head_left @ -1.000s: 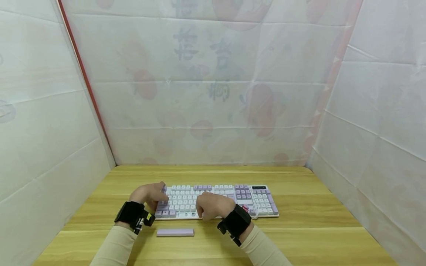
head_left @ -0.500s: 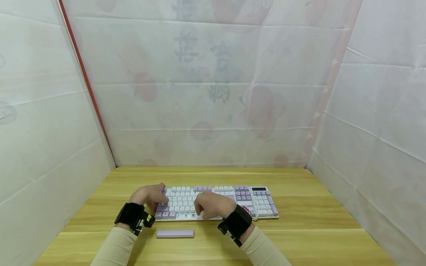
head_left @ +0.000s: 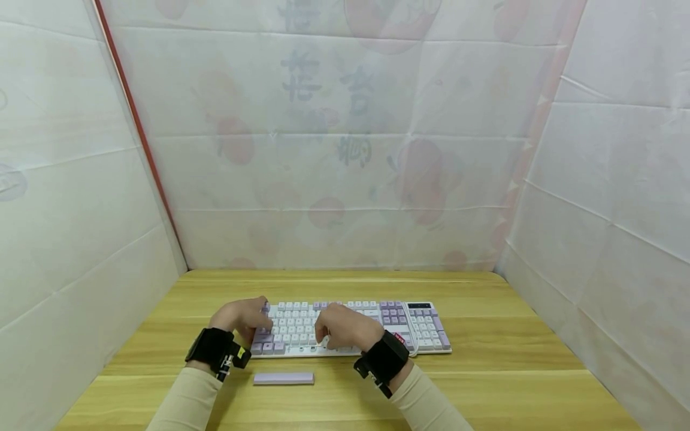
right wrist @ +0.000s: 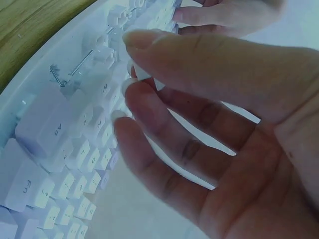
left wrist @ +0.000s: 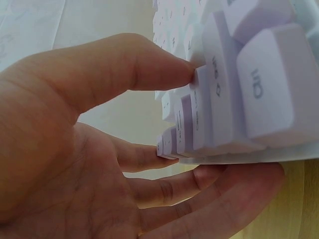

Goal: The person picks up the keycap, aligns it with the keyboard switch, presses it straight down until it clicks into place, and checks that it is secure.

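A white and lilac keyboard point(head_left: 350, 353) lies on the wooden table. At its left end my left hand point(head_left: 241, 317) grips the edge; in the left wrist view the thumb point(left wrist: 164, 67) presses on the side keys and the other fingers point(left wrist: 239, 194) lie along and below the rim. Over the bottom rows, my right hand point(head_left: 347, 328) pinches a small white piece, seemingly a keycap point(right wrist: 143, 73), between thumb and forefinger; most of it is hidden. The space bar's slot point(right wrist: 75, 64) shows bare stems and a metal wire. A long lilac space bar keycap point(head_left: 283, 378) lies in front of the keyboard.
A white cable point(head_left: 412, 332) with a red tag point(head_left: 399, 338) lies across the keyboard's right part. Printed white sheets point(head_left: 345, 179) wall the table point(head_left: 485, 383) at the back and both sides.
My right hand has risen slightly and shifted toward the back of the keyboard, still pinching the small white piece. The left hand, keyboard and lilac space bar keycap have stayed in place.
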`<state>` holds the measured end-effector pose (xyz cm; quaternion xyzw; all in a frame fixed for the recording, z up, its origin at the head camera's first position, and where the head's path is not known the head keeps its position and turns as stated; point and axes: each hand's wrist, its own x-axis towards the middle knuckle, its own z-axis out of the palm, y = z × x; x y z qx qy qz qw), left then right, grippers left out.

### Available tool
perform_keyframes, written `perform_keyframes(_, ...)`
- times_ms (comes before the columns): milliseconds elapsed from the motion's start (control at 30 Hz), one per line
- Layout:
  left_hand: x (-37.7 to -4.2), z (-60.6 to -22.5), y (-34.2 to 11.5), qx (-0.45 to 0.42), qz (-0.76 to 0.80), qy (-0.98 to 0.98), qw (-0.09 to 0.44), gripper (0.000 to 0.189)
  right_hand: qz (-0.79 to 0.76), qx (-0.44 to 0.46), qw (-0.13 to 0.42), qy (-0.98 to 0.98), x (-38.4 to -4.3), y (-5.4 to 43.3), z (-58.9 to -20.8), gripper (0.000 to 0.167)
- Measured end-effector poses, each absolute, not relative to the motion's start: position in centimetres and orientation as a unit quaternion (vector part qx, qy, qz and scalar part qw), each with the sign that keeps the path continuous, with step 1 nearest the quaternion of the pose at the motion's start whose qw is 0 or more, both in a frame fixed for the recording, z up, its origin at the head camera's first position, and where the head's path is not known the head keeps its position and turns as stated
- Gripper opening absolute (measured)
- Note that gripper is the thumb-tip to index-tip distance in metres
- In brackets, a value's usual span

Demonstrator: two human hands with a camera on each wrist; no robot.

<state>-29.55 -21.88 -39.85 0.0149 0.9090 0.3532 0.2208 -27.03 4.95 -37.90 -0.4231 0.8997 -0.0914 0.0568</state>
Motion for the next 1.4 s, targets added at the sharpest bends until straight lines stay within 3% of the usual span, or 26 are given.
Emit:
perform_keyframes(633,-29.65,-39.89,-22.11,0.027,0.345,0.912,0.22,0.082,-0.113,-0.425,0.056,0.896,-27.86,5.24,-38.17,0.024)
perform_keyframes(1033,-29.72,-39.96,-22.16,0.028,0.343,0.913,0.219,0.087,-0.124,-0.439,0.051,0.888,-27.82,5.33,-38.27,0.003)
perform_keyframes(1400,-29.72,-39.95,-22.17,0.028,0.345,0.913,0.217,0.075,-0.129,-0.424,0.065,0.894,-27.8,5.14,-38.32,0.01)
